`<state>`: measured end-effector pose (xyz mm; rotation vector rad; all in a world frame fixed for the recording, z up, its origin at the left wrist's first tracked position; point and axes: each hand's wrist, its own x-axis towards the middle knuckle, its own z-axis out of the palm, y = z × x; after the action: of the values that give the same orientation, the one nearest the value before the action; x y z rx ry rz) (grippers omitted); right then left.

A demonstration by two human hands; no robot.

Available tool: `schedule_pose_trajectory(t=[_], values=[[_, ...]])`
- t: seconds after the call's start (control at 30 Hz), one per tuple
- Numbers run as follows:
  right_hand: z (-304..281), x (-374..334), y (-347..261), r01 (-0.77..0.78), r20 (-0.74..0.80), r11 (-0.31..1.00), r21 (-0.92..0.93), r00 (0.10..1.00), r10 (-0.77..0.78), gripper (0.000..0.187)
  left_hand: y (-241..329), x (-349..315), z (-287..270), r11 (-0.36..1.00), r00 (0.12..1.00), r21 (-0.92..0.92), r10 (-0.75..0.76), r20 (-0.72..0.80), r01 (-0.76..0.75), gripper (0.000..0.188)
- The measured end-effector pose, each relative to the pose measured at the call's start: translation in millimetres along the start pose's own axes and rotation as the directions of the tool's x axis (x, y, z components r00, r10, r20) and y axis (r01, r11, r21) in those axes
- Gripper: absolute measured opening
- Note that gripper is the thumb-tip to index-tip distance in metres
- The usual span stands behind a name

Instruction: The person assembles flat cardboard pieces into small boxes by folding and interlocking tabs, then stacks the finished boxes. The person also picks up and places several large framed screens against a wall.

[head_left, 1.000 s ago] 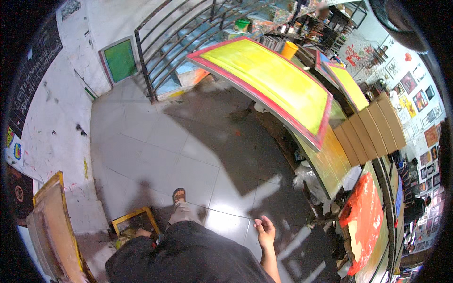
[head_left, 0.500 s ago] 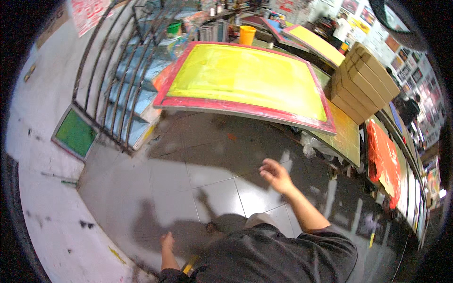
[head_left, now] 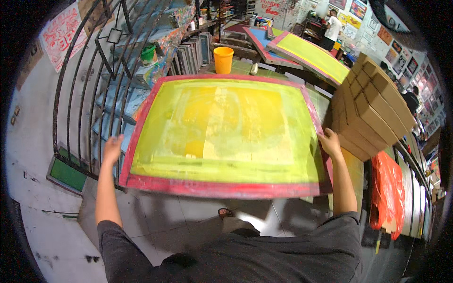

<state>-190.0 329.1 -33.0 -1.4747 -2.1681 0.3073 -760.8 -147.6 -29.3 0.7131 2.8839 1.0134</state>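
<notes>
A large screen-printing frame (head_left: 207, 122) with yellow-green mesh and a red border lies in front of me, its near edge overhanging the floor. My right hand (head_left: 331, 143) is at the frame's right edge, thumb on the red border and the other fingers partly hidden. Beside the left edge, my left hand (head_left: 112, 148) is raised, fingers loosely bent and slightly blurred. A small gap shows between it and the border.
Stacked cardboard boxes (head_left: 373, 108) stand close on the right, by a red plastic sheet (head_left: 388, 193). A metal railing (head_left: 85, 94) and blue stairs rise at left. Behind the frame are an orange bucket (head_left: 223, 60) and more screens (head_left: 309, 52). A person (head_left: 332, 29) stands farther back.
I have come closer to the frame, which now appears larger and lower. Both hands have risen from above the floor to its sides, and my right hand has reached its edge.
</notes>
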Motion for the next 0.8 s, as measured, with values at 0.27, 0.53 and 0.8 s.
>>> schedule_pose_trajectory(t=[0.27, 0.53, 0.8], values=[[12, 36, -15, -0.306, 0.209, 0.949, 0.078, 0.936, 0.285, 0.059, 10, 31, 67, 0.89, 0.87, -0.16, -0.356, 0.342, 0.427, 0.076], [11, 48, -14, -0.451, 0.327, 0.821, 0.349, 0.88, 0.345, 0.048, -12, -1, 89, 0.86, 0.876, -0.172, -0.482, 0.035, 0.48, 0.073], [-35, 1, -78, -0.16, 0.109, 0.905, 0.395, 0.986, 0.127, 0.045, -94, -111, 27, 0.707, 0.878, -0.596, -0.479, -0.008, 0.38, 0.049]])
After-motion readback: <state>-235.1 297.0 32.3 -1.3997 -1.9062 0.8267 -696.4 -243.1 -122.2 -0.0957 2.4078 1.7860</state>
